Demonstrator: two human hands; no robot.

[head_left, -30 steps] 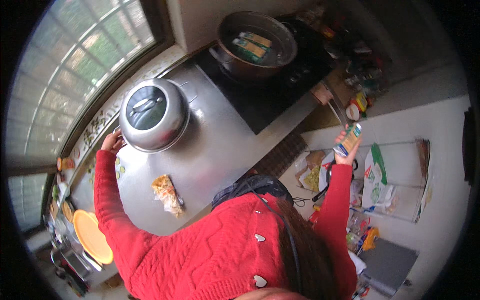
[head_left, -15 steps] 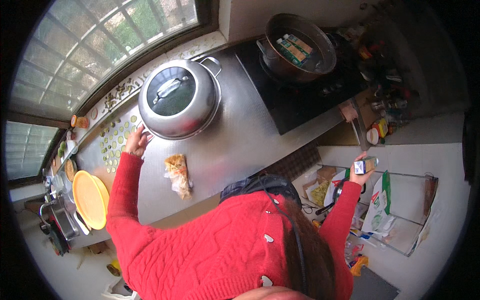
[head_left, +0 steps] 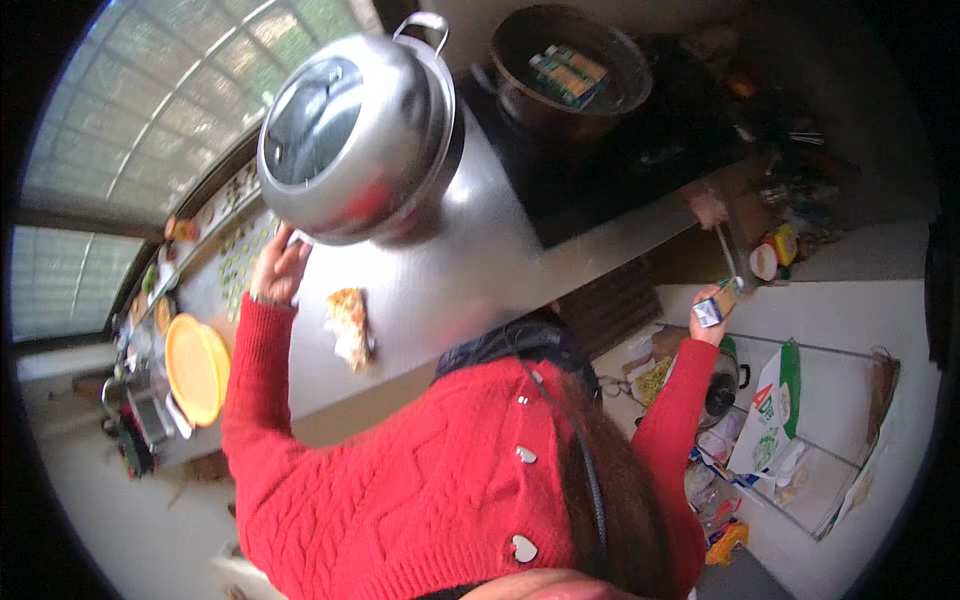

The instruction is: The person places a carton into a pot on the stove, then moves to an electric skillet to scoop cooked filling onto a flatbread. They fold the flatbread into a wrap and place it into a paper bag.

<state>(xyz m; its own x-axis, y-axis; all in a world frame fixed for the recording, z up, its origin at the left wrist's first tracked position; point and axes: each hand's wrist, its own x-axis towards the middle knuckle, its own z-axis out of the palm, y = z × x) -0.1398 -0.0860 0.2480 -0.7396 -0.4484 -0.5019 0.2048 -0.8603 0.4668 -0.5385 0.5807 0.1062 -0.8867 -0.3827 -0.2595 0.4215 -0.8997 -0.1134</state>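
A large steel wok with a domed lid and glass top (head_left: 315, 120) is tilted up off the steel counter, its far side toward the window. My left hand (head_left: 278, 268) is closed at its near side, where the handle lies mostly hidden by my fingers. My right hand (head_left: 705, 325) is held out to the right, past the counter's edge, with its fingers round a small drink carton (head_left: 710, 310). A flatbread in a clear bag (head_left: 349, 330) lies on the counter close to my left forearm.
At the back right, a large pot (head_left: 555, 115) with cartons (head_left: 568, 75) in it stands on the black cooktop (head_left: 600, 190). An open drawer (head_left: 680, 262) juts out below. Green slices are spread by the window. A yellow basin (head_left: 197, 370) is at left, a wire rack (head_left: 850, 465) at right.
The wok has tilted and risen from the counter, with my left hand at its handle. The carton in my right hand has turned slightly. The whole view has shifted a little.
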